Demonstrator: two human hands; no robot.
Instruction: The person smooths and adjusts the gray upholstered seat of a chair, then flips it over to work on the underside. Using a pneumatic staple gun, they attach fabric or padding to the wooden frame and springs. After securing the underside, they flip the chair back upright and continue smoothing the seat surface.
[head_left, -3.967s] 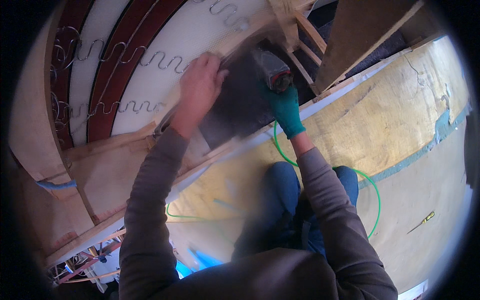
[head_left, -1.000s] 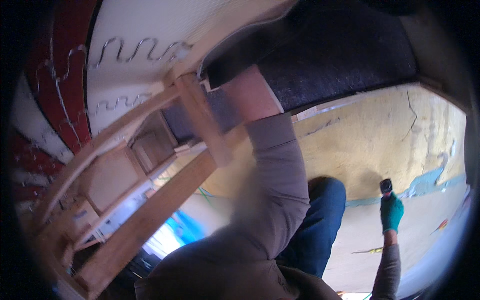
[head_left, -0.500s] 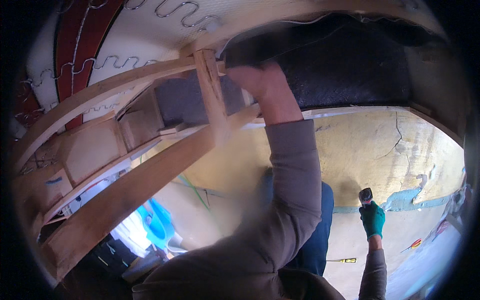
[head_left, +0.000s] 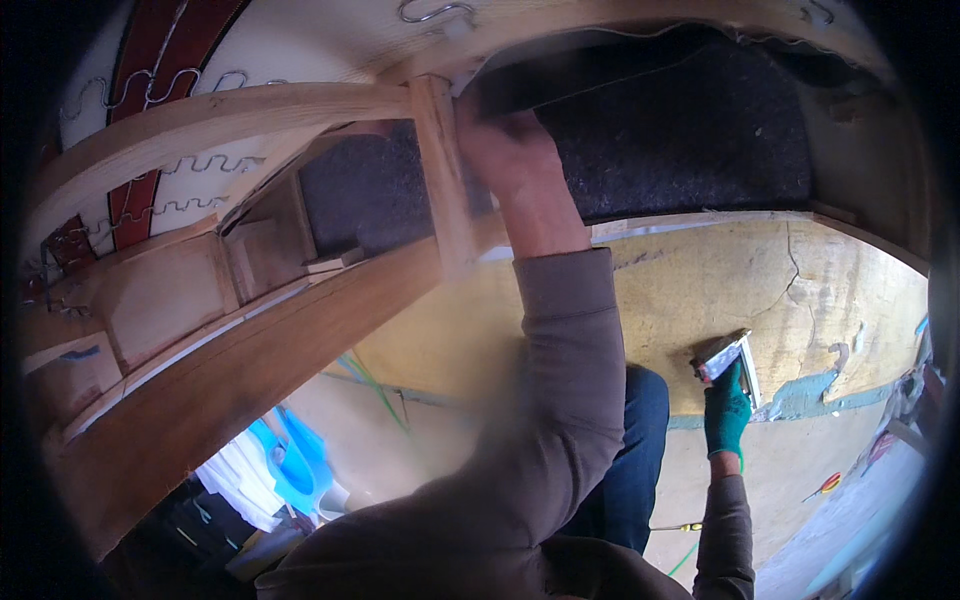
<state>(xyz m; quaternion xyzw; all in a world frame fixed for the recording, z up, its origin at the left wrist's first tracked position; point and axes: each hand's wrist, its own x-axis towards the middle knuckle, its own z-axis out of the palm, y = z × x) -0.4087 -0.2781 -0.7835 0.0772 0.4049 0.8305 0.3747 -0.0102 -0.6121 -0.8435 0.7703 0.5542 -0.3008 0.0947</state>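
Note:
My bare left hand [head_left: 515, 160] reaches up beside a wooden post [head_left: 440, 170] of an upturned furniture frame. Its fingers close on the loose edge of a black fabric [head_left: 690, 135] stretched inside the frame; the fingertips are blurred and partly hidden. Low on the right, my right hand [head_left: 727, 410] wears a green glove and is wrapped round a staple gun [head_left: 728, 355] with a light metallic body, held away from the frame in front of the yellow wall.
Wavy metal springs [head_left: 150, 90] and red webbing [head_left: 135, 205] span the upper left. A wide wooden rail [head_left: 260, 370] slants across the left. Beyond it lie blue and white items [head_left: 300, 460]. A yellow-handled screwdriver [head_left: 690, 527] and red-and-yellow pliers [head_left: 830, 483] lie lower right.
My right hand has risen and turned the staple gun, so its side now shows. My left hand stays at the black fabric, shifted slightly. The view has moved a little.

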